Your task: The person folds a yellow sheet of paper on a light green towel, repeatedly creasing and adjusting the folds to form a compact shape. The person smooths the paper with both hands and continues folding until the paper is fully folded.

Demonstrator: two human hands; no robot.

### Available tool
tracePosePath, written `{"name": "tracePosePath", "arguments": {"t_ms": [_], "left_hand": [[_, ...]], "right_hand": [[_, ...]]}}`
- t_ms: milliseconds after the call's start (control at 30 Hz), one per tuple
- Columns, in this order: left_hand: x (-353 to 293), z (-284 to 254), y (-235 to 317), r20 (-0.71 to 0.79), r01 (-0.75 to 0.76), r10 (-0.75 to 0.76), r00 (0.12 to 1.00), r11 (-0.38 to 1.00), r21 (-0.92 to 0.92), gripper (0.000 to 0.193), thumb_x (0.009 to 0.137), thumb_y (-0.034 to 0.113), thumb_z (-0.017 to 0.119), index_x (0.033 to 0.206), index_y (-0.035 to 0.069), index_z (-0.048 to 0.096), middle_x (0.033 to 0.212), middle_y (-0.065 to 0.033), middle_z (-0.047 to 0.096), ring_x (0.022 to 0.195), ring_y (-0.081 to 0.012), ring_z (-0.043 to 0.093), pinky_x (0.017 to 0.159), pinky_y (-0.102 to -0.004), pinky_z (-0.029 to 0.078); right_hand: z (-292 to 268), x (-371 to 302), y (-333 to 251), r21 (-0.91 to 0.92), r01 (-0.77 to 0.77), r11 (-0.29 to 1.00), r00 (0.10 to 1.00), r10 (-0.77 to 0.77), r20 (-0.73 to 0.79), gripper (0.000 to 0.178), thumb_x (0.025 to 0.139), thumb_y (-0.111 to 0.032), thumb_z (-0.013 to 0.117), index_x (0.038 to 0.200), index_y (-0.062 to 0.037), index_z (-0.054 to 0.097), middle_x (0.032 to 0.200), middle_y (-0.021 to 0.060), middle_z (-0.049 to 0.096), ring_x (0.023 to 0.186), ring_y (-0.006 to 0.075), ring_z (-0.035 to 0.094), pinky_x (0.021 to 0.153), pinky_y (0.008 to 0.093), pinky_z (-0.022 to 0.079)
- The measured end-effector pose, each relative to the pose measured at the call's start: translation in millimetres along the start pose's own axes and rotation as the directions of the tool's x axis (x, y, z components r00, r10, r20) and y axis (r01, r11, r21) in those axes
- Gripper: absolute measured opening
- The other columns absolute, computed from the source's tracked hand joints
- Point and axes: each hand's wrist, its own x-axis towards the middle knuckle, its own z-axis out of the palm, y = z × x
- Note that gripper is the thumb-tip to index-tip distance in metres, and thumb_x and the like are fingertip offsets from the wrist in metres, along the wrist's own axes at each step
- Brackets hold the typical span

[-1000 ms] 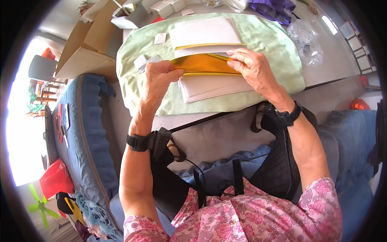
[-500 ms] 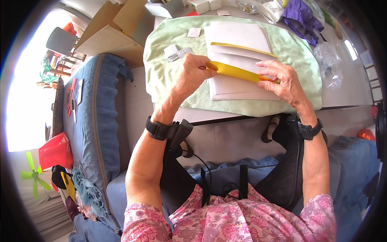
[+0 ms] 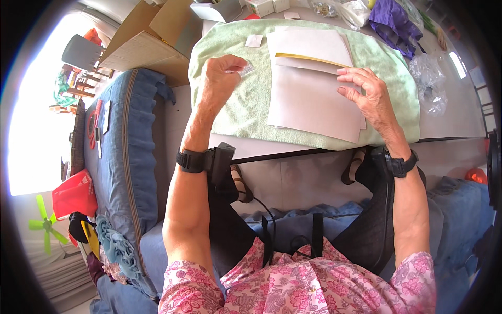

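Note:
On a pale green towel [image 3: 235, 118] lies a stack of white sheets [image 3: 314, 104]. One folded sheet shows a yellow edge [image 3: 308, 59] across the upper part of the stack. My left hand [image 3: 218, 78] is left of the stack, fingers and thumb closed at a small shiny packet [image 3: 247, 68]; the hand covers most of it. A small white square [image 3: 254, 41] lies just beyond. My right hand [image 3: 366, 91] hovers over the stack's right side, fingers apart and holding nothing, fingertips close to the folded sheet.
An open cardboard box [image 3: 149, 44] stands at the far left beside a blue-covered sofa [image 3: 112, 136]. At the far right lie a purple bag [image 3: 396, 26] and a clear plastic bag [image 3: 429, 78]. Small white boxes [image 3: 260, 7] sit at the back. The table's front edge runs above my knees.
The yellow strip held between both hands has been let go, and white paper lies flat there. My left hand moved left onto the small shiny packet; my right hand opened slightly.

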Motion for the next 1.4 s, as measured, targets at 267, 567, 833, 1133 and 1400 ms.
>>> {"name": "tracePosePath", "arguments": {"t_ms": [267, 567, 833, 1133, 1400], "left_hand": [[12, 12, -39, -0.196, -0.009, 0.089, 0.977, 0.927, 0.376, 0.03, 0.079, 0.003, 0.07, 0.108, -0.002, 0.072, 0.1, -0.019, 0.073, 0.095, -0.0298, 0.069, 0.088, -0.0364, 0.052], [17, 17, -23, -0.016, -0.069, 0.111, 0.994, 0.719, 0.691, 0.033, 0.077, 0.001, 0.068, 0.11, 0.003, 0.072, 0.11, -0.0181, 0.072, 0.108, -0.0368, 0.059, 0.096, -0.0412, 0.047], [24, 21, -13, -0.042, -0.026, 0.072, 0.997, 0.749, 0.662, 0.034, 0.075, -0.002, 0.069, 0.109, 0.003, 0.073, 0.106, -0.0178, 0.073, 0.108, -0.0359, 0.06, 0.095, -0.0415, 0.048], [37, 10, -48, -0.175, 0.098, -0.084, 0.981, 0.993, 0.069, 0.021, 0.078, 0.0, 0.073, 0.098, -0.006, 0.073, 0.081, -0.0076, 0.071, 0.07, -0.014, 0.063, 0.066, -0.0268, 0.05], [26, 4, -36, -0.065, 0.207, -0.201, 0.977, 0.971, 0.117, 0.021, 0.077, 0.009, 0.077, 0.094, -0.004, 0.074, 0.075, -0.0067, 0.07, 0.063, -0.0128, 0.061, 0.06, -0.0267, 0.048]], "right_hand": [[15, 6, 5, -0.231, 0.037, 0.972, 0.999, -0.044, -0.024, 0.03, 0.082, -0.004, 0.073, 0.112, -0.0035, 0.071, 0.121, 0.0083, 0.069, 0.11, 0.0275, 0.061, 0.098, 0.0375, 0.05], [20, 14, 14, -0.278, -0.004, 0.961, 1.0, -0.004, -0.025, 0.027, 0.083, -0.002, 0.07, 0.11, -0.0034, 0.072, 0.107, 0.0109, 0.069, 0.103, 0.0299, 0.06, 0.092, 0.0399, 0.049], [17, 15, 23, -0.326, -0.022, 0.945, 1.0, 0.022, -0.002, 0.019, 0.084, -0.004, 0.07, 0.103, -0.0034, 0.073, 0.099, 0.0092, 0.067, 0.103, 0.0284, 0.06, 0.09, 0.0396, 0.049], [21, 17, 18, -0.26, -0.018, 0.965, 0.998, 0.003, -0.058, 0.011, 0.086, -0.005, 0.067, 0.094, -0.0025, 0.074, 0.093, 0.0129, 0.069, 0.096, 0.0316, 0.063, 0.085, 0.0425, 0.051], [22, 16, 23, -0.232, -0.045, 0.972, 0.998, 0.033, -0.058, 0.01, 0.087, -0.008, 0.067, 0.093, -0.0036, 0.074, 0.093, 0.012, 0.068, 0.097, 0.0304, 0.064, 0.083, 0.0425, 0.053]]}}
